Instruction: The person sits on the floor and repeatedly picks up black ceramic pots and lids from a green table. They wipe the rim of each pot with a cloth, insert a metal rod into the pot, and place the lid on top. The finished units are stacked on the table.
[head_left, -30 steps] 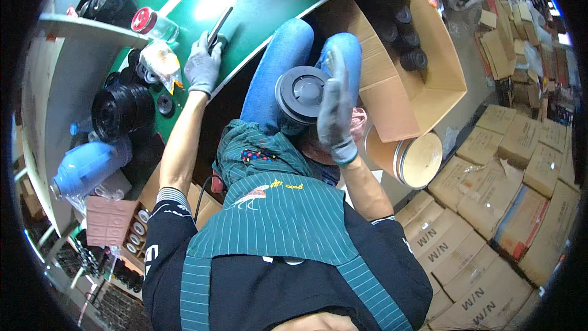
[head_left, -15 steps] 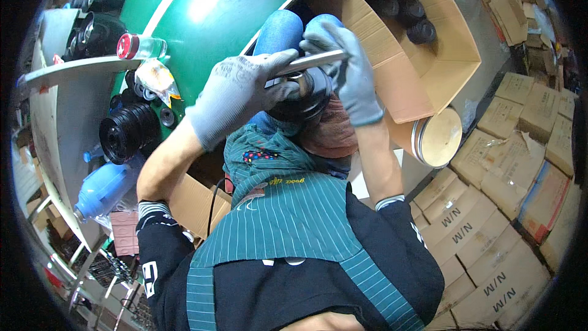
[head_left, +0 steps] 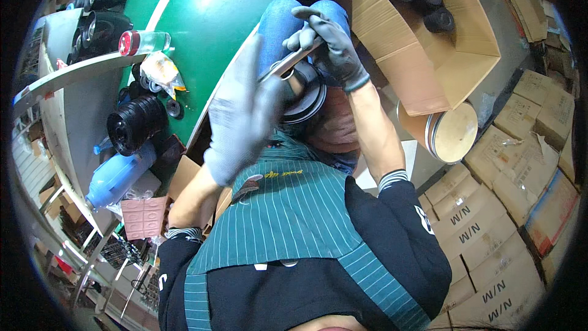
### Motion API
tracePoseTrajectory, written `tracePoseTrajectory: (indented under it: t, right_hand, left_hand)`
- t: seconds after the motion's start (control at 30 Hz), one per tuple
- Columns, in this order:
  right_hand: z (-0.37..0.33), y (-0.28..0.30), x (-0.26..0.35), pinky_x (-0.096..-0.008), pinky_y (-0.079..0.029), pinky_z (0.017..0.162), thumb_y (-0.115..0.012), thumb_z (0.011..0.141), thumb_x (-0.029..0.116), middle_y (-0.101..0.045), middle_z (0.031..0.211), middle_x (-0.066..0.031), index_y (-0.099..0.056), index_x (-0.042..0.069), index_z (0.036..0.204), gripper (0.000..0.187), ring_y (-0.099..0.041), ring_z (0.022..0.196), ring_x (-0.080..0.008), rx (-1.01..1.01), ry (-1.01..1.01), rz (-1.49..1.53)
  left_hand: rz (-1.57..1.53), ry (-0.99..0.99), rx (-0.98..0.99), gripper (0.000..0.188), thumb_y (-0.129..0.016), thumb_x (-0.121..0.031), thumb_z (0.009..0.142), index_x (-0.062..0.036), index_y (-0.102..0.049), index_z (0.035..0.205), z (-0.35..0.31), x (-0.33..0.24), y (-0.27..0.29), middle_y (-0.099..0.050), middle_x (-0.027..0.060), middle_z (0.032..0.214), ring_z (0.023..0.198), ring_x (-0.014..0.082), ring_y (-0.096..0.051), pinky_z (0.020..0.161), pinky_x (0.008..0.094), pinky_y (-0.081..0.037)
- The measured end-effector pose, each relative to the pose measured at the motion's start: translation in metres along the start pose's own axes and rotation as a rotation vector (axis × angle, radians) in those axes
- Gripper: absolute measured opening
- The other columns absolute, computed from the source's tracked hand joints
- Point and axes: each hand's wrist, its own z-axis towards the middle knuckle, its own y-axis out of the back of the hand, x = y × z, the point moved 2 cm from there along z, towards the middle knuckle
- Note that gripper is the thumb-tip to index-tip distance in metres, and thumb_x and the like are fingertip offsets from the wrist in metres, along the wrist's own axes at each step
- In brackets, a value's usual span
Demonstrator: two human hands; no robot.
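The round black part (head_left: 315, 93) sat on the lap, the bar-shaped tool (head_left: 293, 61) slanting across above it. The right hand (head_left: 331, 46) was bent at the bar's far right end, its grip unclear; the left hand (head_left: 236, 110), blurred, spread open by the near left end. Good work seemingly called for steady legs (head_left: 278, 21) and even, controlled pressure.

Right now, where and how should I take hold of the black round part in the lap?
I'd grip the black round part by its rim, coming from the picture's lower right: that curved edge shows bare, while the left hand and slim tool hide some of its upper left.
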Motion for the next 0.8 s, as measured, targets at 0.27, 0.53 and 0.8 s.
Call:
tracePoseTrajectory:
  t: [0.27,0.53,0.8]
  right_hand:
    - [0.005,0.020,-0.026,-0.0405,-0.058,0.106,-0.045,0.118,0.027,-0.070,0.091,-0.0047,-0.055,-0.007,0.149,0.046,-0.075,0.109,-0.0267,0.111,-0.032,0.277]
    - [-0.073,-0.040,0.030,-0.0598,-0.032,0.128,-0.055,0.097,0.026,-0.075,0.087,-0.0165,-0.078,-0.004,0.096,0.037,-0.071,0.109,-0.0329,0.271,0.185,-0.069]
    - [-0.073,-0.124,0.058,-0.0475,-0.052,0.095,-0.070,0.081,0.027,-0.048,0.054,-0.0019,-0.054,0.017,0.058,0.030,-0.054,0.063,-0.0229,0.962,0.351,-1.191]
  left_hand:
    - [0.258,-0.319,-0.057,0.070,-0.065,-0.031,0.104,0.0024,-0.042,0.161,-0.012,-0.046,-0.023,-0.059,0.0319,0.145,0.132,0.0462,-0.062,0.108,0.0497,-0.050]
    - [-0.352,0.069,0.134,0.085,-0.025,-0.068,0.114,-0.0003,-0.065,0.147,0.029,0.050,-0.001,-0.075,0.0183,0.132,0.122,0.0265,-0.071,0.113,0.0445,-0.050]
    - [-0.738,0.119,0.574,0.075,-0.034,-0.062,0.115,-0.0007,-0.075,0.127,0.107,0.064,-0.038,-0.080,0.0149,0.113,0.085,0.0142,-0.075,0.079,0.0289,-0.060]
